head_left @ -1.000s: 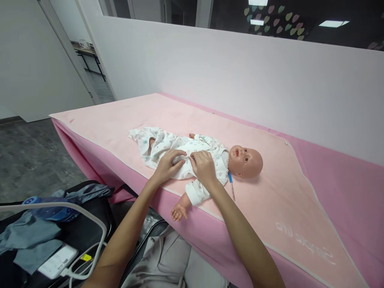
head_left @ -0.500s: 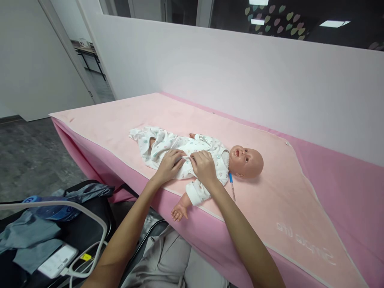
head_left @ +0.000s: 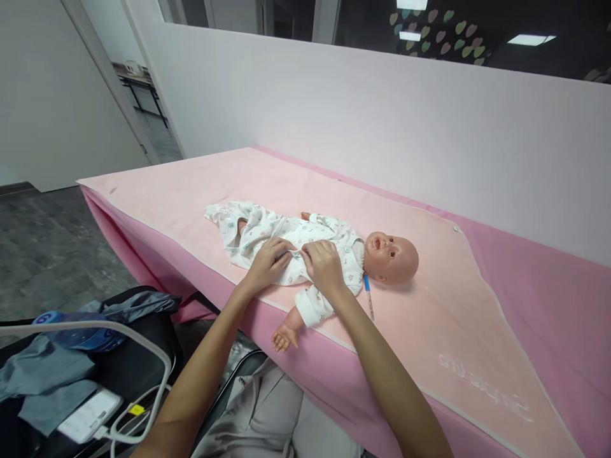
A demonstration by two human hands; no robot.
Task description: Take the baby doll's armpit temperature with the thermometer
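A baby doll (head_left: 394, 259) lies on its back on the pink-covered table, head to the right. It wears a white printed romper (head_left: 337, 238), whose leg end lies loose and flat at the left. My left hand (head_left: 270, 264) pinches the romper's front edge at the belly. Right beside it, my right hand (head_left: 324, 264) grips the same cloth, fingertips almost meeting the left ones. What exactly is between the fingertips is too small to make out. One doll hand (head_left: 285, 336) hangs over the table's near edge. A thin blue-capped thermometer-like stick (head_left: 369, 296) lies by the doll's neck.
A light pink mat (head_left: 191, 181) covers the table, which stands against a white wall (head_left: 334, 102). At lower left, a black chair holds grey cloth (head_left: 52, 369), a blue-tinted bottle (head_left: 81, 331), a white power bank (head_left: 90, 413) and a thick white cable (head_left: 138, 343).
My fingertips have shifted very slightly on the romper's front edge, both hands keeping their grip. The doll and the thin stick stay in place.
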